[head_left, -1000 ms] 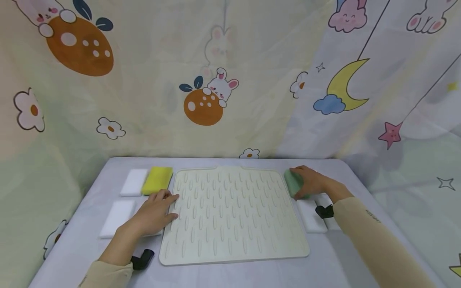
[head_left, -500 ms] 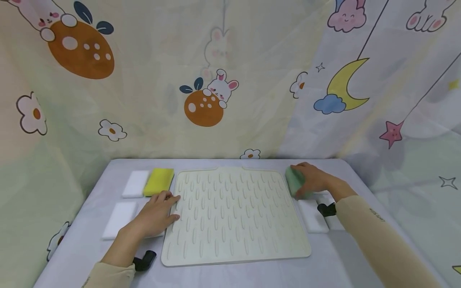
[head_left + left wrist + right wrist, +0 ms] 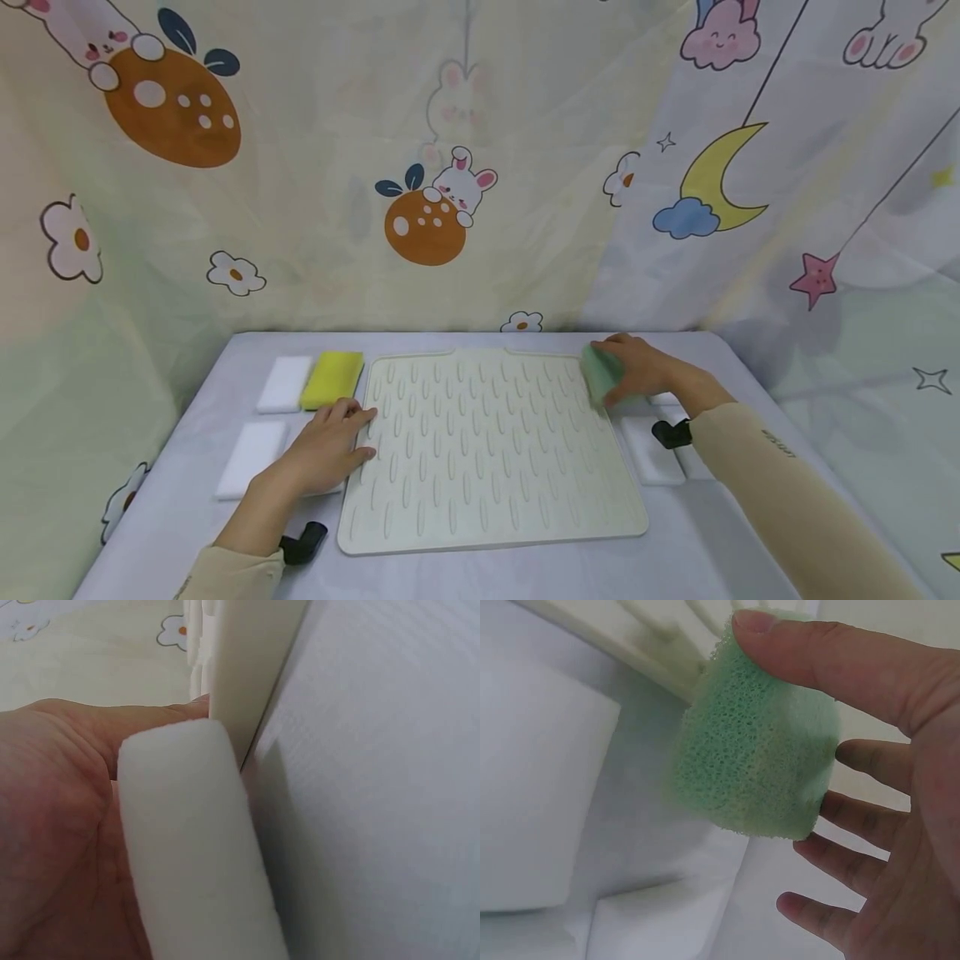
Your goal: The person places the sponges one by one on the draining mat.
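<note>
My right hand (image 3: pixel 643 370) pinches a green, open-pored sponge (image 3: pixel 601 375) between thumb and fingers at the far right edge of an off-white ridged mat (image 3: pixel 495 467). In the right wrist view the sponge (image 3: pixel 750 757) appears raised, with the thumb across its top edge and fingertips along its side. My left hand (image 3: pixel 324 450) rests at the mat's left edge, fingers relaxed, the fingertips and thumb reaching its rim. A white sponge block (image 3: pixel 195 847) sits beneath that palm, mostly hidden in the head view.
A yellow sponge (image 3: pixel 332 381) lies left of the mat's far corner, beside a white block (image 3: pixel 285 383). Another white block (image 3: pixel 252 460) is nearer on the left. More white blocks (image 3: pixel 651 452) lie right of the mat. A patterned cloth (image 3: pixel 315 208) hangs behind the table.
My right hand has shifted slightly left with the green sponge, which now overlaps the mat's right edge in the head view. The left hand stays in place on the mat's edge.
</note>
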### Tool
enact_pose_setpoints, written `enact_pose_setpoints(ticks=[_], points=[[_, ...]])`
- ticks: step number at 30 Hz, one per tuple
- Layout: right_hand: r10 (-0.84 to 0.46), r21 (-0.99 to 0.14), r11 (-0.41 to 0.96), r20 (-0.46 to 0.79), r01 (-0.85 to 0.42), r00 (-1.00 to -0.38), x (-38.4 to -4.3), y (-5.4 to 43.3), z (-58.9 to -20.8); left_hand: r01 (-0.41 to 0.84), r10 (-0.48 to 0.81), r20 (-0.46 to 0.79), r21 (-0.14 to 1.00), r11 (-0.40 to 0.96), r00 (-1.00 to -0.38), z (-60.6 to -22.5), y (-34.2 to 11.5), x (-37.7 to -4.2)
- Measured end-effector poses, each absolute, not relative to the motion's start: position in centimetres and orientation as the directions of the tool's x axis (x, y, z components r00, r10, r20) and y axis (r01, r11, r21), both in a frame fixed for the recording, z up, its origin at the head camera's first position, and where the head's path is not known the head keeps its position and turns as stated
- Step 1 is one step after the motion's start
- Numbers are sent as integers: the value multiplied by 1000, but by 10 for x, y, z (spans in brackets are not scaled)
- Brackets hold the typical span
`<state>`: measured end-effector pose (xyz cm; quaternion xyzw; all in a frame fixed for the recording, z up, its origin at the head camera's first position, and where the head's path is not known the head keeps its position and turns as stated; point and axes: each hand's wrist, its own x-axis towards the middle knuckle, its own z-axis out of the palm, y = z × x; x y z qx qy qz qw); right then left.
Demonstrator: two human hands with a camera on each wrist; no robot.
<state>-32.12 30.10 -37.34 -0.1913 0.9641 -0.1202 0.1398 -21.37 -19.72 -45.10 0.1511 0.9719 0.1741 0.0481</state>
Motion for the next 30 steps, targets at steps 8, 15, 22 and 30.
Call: enact_pose_setpoints(ticks=[8, 15, 22, 30], points=[[-412, -274, 897, -230, -347, -882, -319, 285, -371, 274, 308, -43, 348, 896, -950, -451, -197, -214], [-413, -250, 900, -229, -357, -881, -322, 275, -378, 268, 304, -51, 347, 899, -951, -451, -197, -212], [-426, -248, 895, -225, -372, -876, -326, 265, -381, 262, 297, -51, 346, 901, -954, -452, -198, -212], [-439, -266, 887, -227, -378, -869, -328, 256, -385, 255, 293, -59, 352, 901, -954, -451, -196, -212]])
